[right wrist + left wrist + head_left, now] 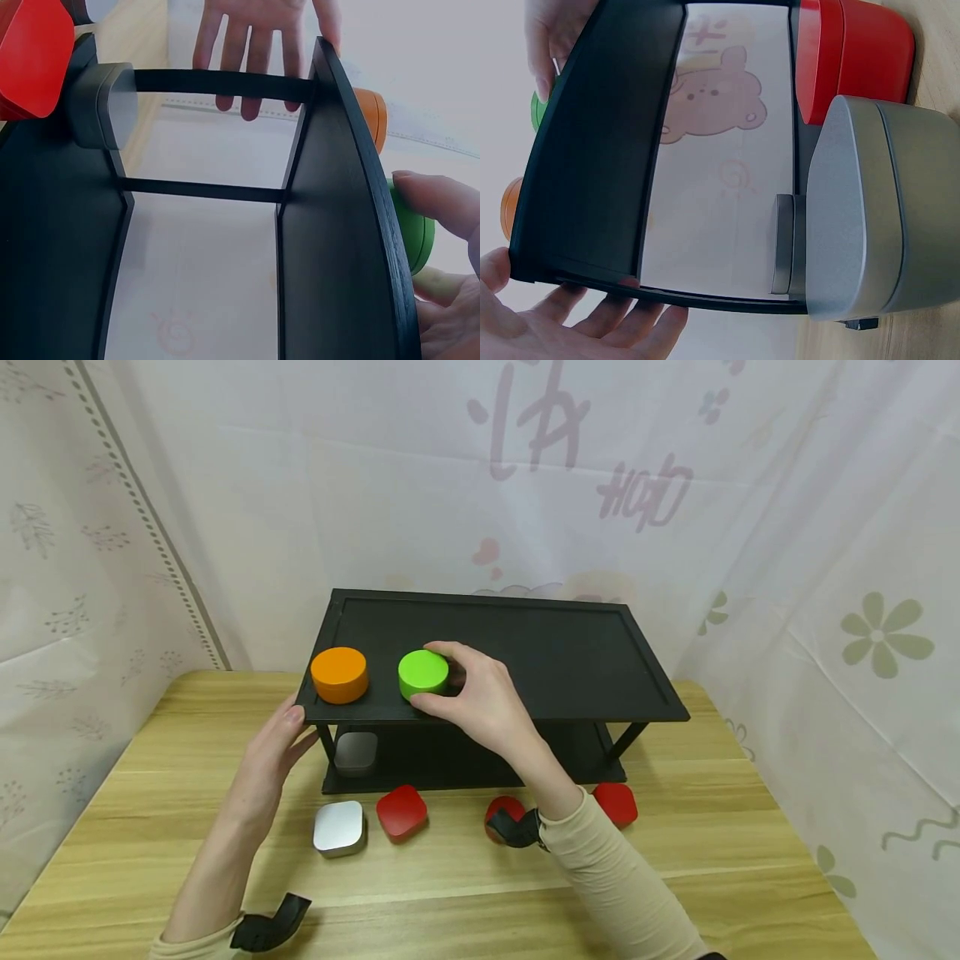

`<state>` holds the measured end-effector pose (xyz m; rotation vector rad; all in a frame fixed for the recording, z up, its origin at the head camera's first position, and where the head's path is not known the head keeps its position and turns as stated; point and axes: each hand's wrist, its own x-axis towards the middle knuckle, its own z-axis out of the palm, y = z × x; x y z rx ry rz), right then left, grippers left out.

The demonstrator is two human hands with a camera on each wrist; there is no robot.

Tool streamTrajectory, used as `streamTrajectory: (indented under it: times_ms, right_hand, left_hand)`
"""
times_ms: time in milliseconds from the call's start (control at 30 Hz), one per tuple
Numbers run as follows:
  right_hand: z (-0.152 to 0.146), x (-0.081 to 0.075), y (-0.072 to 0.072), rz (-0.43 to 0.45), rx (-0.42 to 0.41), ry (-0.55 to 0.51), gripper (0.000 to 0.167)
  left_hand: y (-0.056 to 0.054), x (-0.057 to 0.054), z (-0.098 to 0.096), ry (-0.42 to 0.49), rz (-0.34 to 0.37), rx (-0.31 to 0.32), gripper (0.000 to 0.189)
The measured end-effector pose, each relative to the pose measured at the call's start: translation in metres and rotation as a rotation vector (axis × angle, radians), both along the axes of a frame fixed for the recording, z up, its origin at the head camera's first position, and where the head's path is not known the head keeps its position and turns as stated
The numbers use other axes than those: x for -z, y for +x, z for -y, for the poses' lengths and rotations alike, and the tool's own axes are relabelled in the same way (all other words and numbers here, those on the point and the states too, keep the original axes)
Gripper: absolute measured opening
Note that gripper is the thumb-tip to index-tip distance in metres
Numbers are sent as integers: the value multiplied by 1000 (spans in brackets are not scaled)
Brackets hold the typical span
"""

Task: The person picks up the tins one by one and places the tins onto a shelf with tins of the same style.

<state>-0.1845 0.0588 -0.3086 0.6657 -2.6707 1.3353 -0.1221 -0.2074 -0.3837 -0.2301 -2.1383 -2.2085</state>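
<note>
My right hand (483, 697) pinches a bright green round block (423, 674) between thumb and fingers, at the front of the top board of a black two-tier shelf (517, 643). An orange round block (340, 675) sits to its left on that board. At the shelf's front left corner, my left hand (266, 760) touches the top board with its thumb; its fingers, seen straight and spread in the right wrist view, lie below the board at the side. A grey rounded-square block (356, 754) stands on the lower board at the left, below the orange block.
In front of the shelf, a silver rounded-square block (339, 828), a red block (402, 813), a red round block (504, 814) and another red block (616, 804) lie on the wooden table (450, 910). The right forearm partly hides the last two. A printed white curtain (285, 510) hangs behind.
</note>
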Motion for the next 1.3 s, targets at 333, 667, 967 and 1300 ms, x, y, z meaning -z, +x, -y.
streamTrajectory:
  times_ms: [333, 667, 967, 1300]
  right_hand:
    - [1, 0, -1, 19, 12, 27, 60]
    - [-3, 0, 0, 36, -13, 15, 74]
    - [-13, 2, 7, 28, -22, -61, 72]
    - [-29, 6, 15, 6, -76, -146, 68]
  left_hand:
    - [0, 0, 0, -4, 8, -1, 52]
    - [1, 0, 0, -22, 11, 1, 52]
    - [0, 0, -1, -25, 13, -1, 53]
    - [0, 2, 0, -18, 18, -1, 53]
